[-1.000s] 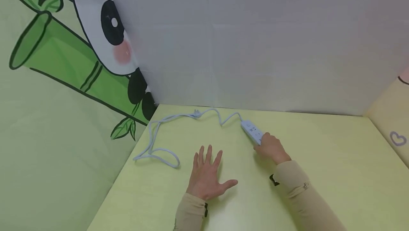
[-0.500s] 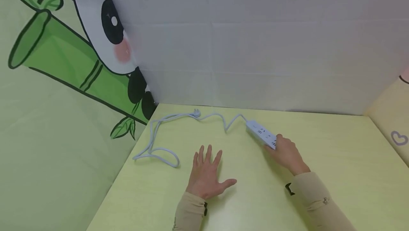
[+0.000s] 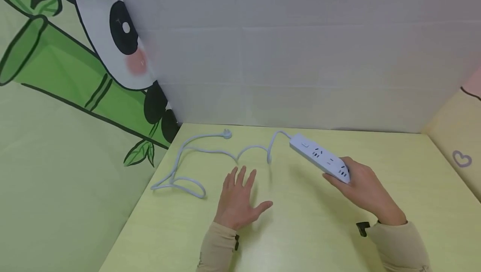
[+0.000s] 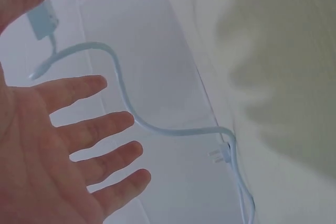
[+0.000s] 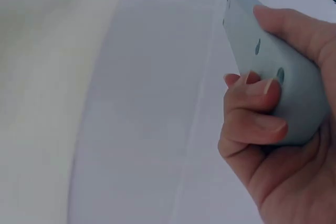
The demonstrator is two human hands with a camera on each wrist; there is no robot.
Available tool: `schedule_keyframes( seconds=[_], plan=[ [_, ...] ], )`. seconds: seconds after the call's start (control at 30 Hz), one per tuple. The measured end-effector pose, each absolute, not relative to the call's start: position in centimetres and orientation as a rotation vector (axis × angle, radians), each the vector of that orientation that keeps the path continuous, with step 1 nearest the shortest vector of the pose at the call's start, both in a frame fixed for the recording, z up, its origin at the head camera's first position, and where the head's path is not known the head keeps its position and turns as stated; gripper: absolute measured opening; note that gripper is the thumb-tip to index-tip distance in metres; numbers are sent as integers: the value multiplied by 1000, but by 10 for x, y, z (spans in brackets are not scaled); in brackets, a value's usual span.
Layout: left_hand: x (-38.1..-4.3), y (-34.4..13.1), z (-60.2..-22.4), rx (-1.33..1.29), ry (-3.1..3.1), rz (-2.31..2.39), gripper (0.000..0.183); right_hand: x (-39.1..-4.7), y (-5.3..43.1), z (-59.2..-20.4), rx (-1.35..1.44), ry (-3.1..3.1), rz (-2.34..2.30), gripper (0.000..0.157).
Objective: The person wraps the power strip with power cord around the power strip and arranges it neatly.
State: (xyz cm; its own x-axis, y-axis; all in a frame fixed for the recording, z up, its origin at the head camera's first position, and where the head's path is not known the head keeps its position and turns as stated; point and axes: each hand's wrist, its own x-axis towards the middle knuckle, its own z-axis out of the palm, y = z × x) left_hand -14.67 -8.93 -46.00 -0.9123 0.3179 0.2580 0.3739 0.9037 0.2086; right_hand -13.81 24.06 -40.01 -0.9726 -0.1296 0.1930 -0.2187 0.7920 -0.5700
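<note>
A white power strip [image 3: 319, 157] is held up over the table by my right hand [image 3: 366, 188], its sockets facing upward. In the right wrist view the thumb and curled fingers grip the near end of the power strip [image 5: 283, 77], with its underside slots showing. My left hand [image 3: 238, 203] has its fingers spread and straight and holds nothing; it is near the cord. The white cord [image 3: 216, 151] runs from the strip's far end, dips, then loops over the left part of the table. Its plug [image 3: 226, 133] lies near the back edge, prongs visible in the left wrist view.
The pale yellow table [image 3: 300, 238] ends at a plain grey-white back wall [image 3: 285, 54]. A green wall with a cartoon bamboo and panda [image 3: 71, 59] stands at the left. At the right is a cream wall with a small purple heart [image 3: 462, 158].
My right hand has lifted the power strip and moved right and nearer. The cord's middle part has been drawn away from the plug toward my left hand. The left hand stays spread.
</note>
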Motion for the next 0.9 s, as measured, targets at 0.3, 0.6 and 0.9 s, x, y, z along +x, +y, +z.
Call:
schedule_keyframes(
  seconds=[0.3,0.6,0.9],
  plan=[
    [-157,-97,-432,-613,-2496,-462,78,-103,240,-377,274,-2687,917,49],
    [-168,-99,-400,-753,-2381,-694,66,-77,236,-368,262,-2562,930,44],
    [-166,-104,-400,-882,-2635,-935,37,-63,234,-369,341,-2464,960,44]
  ],
)
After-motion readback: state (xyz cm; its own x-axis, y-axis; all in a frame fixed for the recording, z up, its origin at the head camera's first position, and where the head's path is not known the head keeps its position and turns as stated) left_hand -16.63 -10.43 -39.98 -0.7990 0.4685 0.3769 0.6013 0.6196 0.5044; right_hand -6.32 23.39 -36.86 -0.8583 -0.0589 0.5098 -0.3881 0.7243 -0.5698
